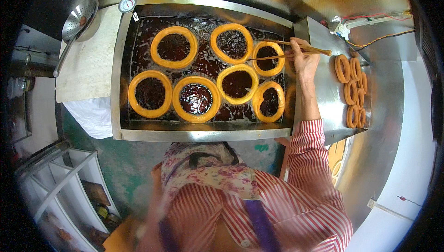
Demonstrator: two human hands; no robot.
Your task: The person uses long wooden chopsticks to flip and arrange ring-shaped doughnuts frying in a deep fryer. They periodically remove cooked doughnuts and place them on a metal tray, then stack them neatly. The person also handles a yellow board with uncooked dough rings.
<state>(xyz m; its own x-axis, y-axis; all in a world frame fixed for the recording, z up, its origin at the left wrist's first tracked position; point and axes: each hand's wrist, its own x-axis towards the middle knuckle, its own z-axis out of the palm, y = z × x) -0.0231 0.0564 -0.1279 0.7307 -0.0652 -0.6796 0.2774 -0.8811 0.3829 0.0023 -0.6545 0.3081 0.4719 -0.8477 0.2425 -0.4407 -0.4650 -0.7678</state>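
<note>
Lying at the upper left of the frame, a perforated metal skimmer [77, 17] rests its handle across a pale board [88, 71]. Just right of it, a round dial thermometer [127, 4] sits at the corner of a wide metal vat [208, 135]. The vat fills the centre, holding dark liquid [206, 46] flecked with froth, and seven golden rings [197, 117] float there (I counted twice). Below, left of centre, a patch that looks like the left hand [156, 177] shows beside the flowered apron [203, 178]; I can't tell whether it is spread or closed.

Toward the upper right of the vat, two long wooden chopsticks [265, 58] reach out with their tips apart, over a smaller ring [268, 73]; whether they touch it I can't tell. The right hand [303, 60] pinches them, fingers curled around the sticks above the vat's right edge. Farther right, browned rings [338, 68] stand on edge in a cluster on a metal surface [323, 104].
</note>
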